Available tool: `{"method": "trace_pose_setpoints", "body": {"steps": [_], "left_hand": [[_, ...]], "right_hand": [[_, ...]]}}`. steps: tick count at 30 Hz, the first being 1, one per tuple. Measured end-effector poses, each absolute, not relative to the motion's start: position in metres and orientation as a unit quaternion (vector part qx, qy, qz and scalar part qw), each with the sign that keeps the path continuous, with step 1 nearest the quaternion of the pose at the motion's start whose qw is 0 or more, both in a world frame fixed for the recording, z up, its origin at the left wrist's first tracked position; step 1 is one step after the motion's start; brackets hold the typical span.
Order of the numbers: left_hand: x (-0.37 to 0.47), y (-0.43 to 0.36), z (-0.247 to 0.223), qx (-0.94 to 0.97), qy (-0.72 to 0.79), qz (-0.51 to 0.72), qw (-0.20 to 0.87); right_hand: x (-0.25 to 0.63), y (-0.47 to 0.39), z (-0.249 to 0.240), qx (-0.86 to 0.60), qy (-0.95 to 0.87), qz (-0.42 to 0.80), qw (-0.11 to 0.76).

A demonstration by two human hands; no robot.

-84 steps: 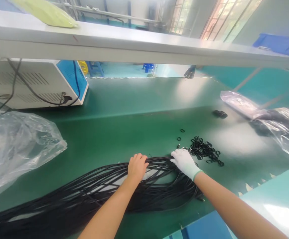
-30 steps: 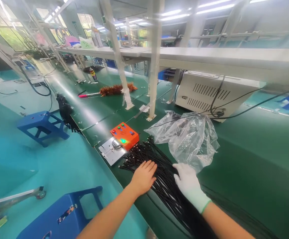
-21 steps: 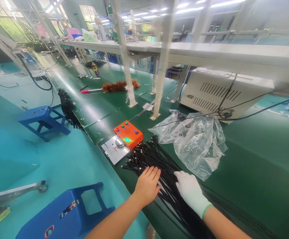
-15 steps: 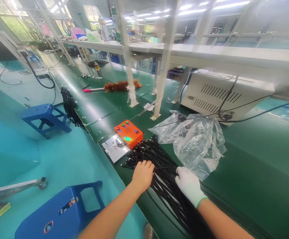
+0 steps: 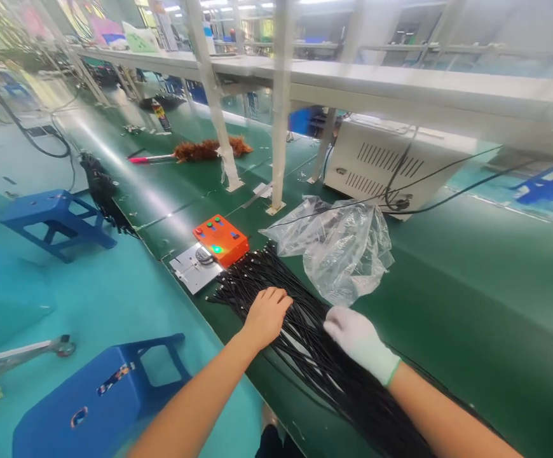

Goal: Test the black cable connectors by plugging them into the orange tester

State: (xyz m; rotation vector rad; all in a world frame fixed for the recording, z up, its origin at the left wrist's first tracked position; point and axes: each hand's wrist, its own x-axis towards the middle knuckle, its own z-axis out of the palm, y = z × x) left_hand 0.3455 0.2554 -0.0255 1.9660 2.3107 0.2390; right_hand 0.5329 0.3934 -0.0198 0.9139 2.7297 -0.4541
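Observation:
A long bundle of black cables lies along the green bench, its small metal plug ends fanned out at the far end. My bare left hand rests on the left side of the bundle, fingers curled over some cables. In a white glove, my right hand grips the bundle's right edge, its fingertips partly hidden among the cables. Just beyond the plug ends sits an orange box with red and green buttons and a lit green light. Against it lies a silver metal plate bearing a round part.
A crumpled clear plastic bag lies right of the cables. Behind it stand a vented metal cabinet and white shelf posts. A brown duster lies farther back. Blue stools stand left of the bench edge.
The view has shifted, so the bench items sit farther left and slightly higher. Both hands stay on the black cables, with little movement relative to the bundle.

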Motion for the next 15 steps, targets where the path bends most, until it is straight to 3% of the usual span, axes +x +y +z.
{"method": "trace_pose_setpoints", "body": {"steps": [10,15], "left_hand": [[0.359,0.232,-0.002,0.574,0.813,0.046,0.089],[0.415,0.18,0.006,0.486,0.851,0.119,0.159]], "right_hand": [[0.564,0.364,-0.017,0.247,0.949,-0.123,0.151],[0.566,0.347,-0.015,0.295,0.947,-0.103,0.074]]}}
